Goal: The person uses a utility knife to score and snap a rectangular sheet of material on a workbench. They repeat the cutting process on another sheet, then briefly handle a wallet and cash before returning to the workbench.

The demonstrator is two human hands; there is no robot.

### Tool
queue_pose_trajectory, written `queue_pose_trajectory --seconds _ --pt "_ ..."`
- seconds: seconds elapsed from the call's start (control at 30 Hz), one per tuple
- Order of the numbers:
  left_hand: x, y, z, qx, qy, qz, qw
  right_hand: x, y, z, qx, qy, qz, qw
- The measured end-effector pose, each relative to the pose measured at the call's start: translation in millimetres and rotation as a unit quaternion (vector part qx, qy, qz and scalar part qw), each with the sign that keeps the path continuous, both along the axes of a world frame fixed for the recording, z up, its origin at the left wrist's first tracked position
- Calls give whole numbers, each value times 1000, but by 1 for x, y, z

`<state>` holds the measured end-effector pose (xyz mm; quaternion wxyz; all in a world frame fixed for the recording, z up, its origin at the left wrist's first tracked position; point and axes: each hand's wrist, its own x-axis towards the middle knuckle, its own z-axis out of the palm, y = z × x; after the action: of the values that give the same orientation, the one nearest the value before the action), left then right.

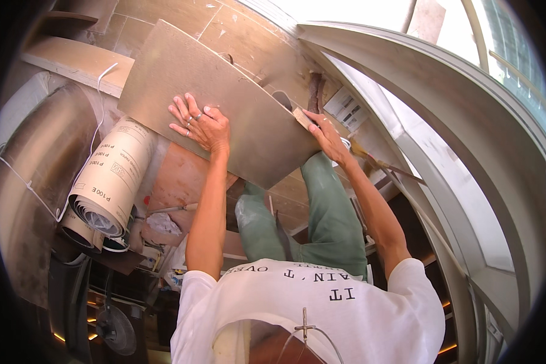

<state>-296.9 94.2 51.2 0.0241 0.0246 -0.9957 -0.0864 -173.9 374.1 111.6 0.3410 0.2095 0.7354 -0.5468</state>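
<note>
A large flat brownish board (218,91) lies tilted across my lap, over my green trousers. My left hand (199,123) rests flat on the board near its lower middle, fingers spread, rings on two fingers. My right hand (324,134) is at the board's right edge, closed on a small pale block (301,116) that presses against that edge. A dark curved notch (281,97) is cut into the board just above the block.
A fat roll of pale abrasive paper (112,176) lies to my left on a brown surface, with a white cord (100,112) running past it. A brush with a wooden handle (379,161) lies by my right wrist. A curved window frame (437,97) fills the right side.
</note>
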Motion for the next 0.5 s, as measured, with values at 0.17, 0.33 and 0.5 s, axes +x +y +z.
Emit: queue_pose_trajectory --seconds 0.17,0.33,0.5 --pt "-2 5 1 7 1 -8 1000 -90 -49 -44 -27 196 -43 979" --pt "-6 5 -4 1 1 2 1000 -178 -80 -65 -85 199 -10 976" --pt "-4 3 -5 -11 -2 19 1000 -13 9 -35 -29 89 41 995"
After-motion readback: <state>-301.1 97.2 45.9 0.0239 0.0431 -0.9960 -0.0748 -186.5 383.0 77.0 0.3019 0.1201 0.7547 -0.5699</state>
